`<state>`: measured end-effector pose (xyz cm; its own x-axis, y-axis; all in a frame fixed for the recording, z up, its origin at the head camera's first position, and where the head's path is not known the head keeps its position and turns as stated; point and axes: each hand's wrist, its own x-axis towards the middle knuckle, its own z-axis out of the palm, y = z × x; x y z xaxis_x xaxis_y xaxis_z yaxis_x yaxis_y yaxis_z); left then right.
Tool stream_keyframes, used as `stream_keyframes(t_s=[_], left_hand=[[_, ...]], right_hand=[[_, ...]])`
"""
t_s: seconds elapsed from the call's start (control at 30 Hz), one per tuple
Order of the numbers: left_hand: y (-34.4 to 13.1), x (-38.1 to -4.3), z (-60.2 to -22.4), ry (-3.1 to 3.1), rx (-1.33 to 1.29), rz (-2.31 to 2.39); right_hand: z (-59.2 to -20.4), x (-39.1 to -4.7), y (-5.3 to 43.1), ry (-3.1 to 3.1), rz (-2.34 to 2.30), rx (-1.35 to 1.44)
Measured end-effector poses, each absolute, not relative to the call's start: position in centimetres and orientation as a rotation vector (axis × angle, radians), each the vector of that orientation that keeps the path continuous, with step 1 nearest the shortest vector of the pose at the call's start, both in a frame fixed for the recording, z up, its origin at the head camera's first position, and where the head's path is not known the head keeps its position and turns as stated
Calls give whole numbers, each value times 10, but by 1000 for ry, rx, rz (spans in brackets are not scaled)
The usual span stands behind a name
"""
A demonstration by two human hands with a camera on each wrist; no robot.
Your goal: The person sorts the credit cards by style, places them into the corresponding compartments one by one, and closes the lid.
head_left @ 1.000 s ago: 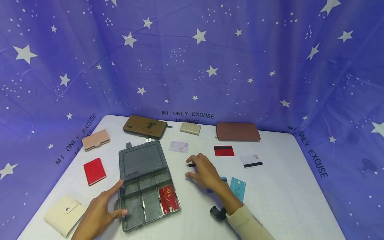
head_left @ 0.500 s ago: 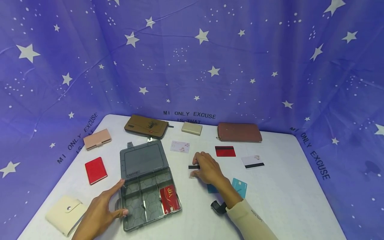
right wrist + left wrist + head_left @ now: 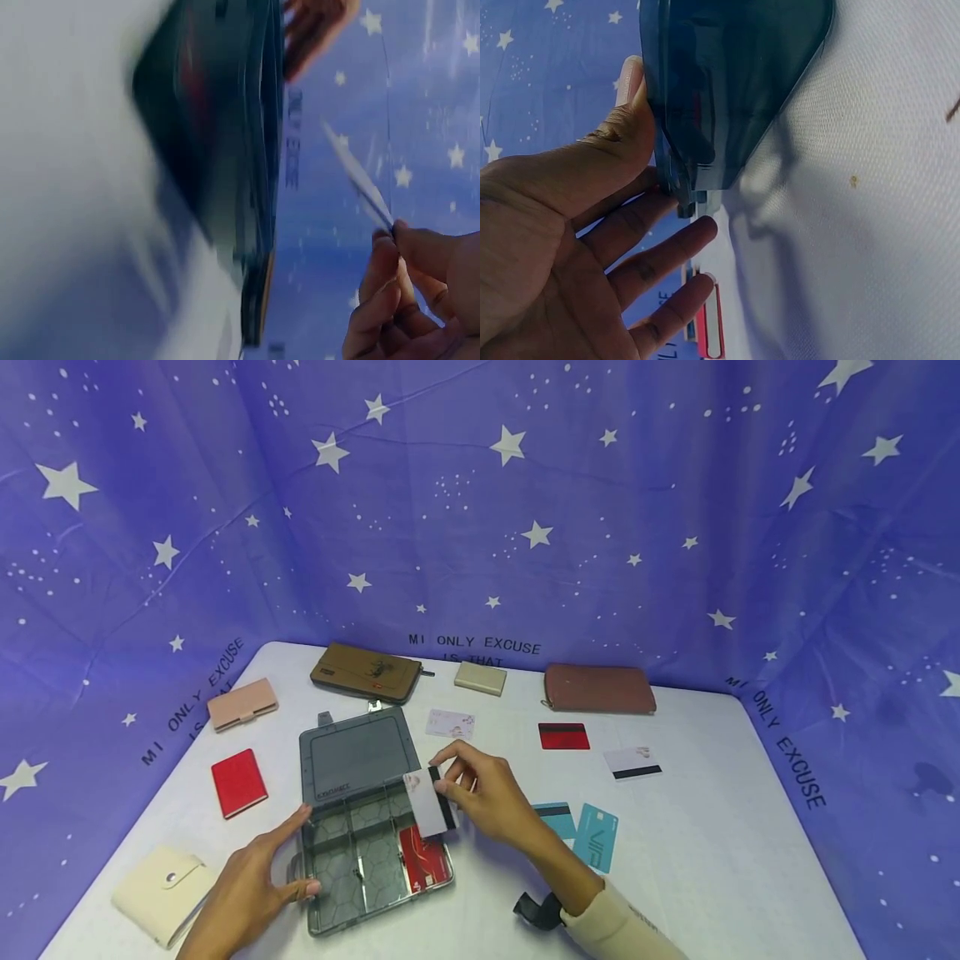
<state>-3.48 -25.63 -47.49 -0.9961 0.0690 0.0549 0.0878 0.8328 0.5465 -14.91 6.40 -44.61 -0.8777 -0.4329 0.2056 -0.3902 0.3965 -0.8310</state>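
A pale card with a dark stripe (image 3: 423,806) is pinched between thumb and fingers of my right hand (image 3: 487,793), tilted over the right side of an open grey see-through box (image 3: 337,922). In the right wrist view the same card (image 3: 358,171) shows nearly edge-on and blurred. Inside the box's right compartment lies a red VIP card (image 3: 422,860); the held card covers part of it. My left hand (image 3: 247,881) rests against the box's left side, thumb and fingers spread, and in the left wrist view its thumb and fingertips touch the box wall (image 3: 705,90).
Loose cards lie right of the box: a floral one (image 3: 450,724), a red one (image 3: 564,737), a white striped one (image 3: 632,763) and two teal ones (image 3: 597,837). Wallets and cases line the back and left, including a brown pouch (image 3: 365,673) and a cream wallet (image 3: 161,893).
My right hand has picked up the pale striped card from the table and carried it left, over the box's right side. My left hand has stayed at the box.
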Motion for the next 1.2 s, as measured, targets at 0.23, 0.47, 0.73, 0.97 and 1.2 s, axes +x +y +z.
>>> stream_keyframes(t_s=[0.23, 0.47, 0.73, 0.97, 1.2], left_hand=[[-253, -38, -472, -3060, -46, -890], [-255, -36, -473, -3017, -85, -889], [-255, -34, -475, -2994, -113, -879], [-253, -33, -475, -3000, -109, -897], [-254, -33, -474, -3000, -100, -895]], right_hand=[[-453, -125, 34, 2510, -1399, -922], [-467, -110, 8, 2748, -1023, -1138], [-474, -106, 3, 2995, -396, -1322], [-467, -122, 10, 2828, -593, -1301], [-460, -171, 21, 2781, -977, -1130]])
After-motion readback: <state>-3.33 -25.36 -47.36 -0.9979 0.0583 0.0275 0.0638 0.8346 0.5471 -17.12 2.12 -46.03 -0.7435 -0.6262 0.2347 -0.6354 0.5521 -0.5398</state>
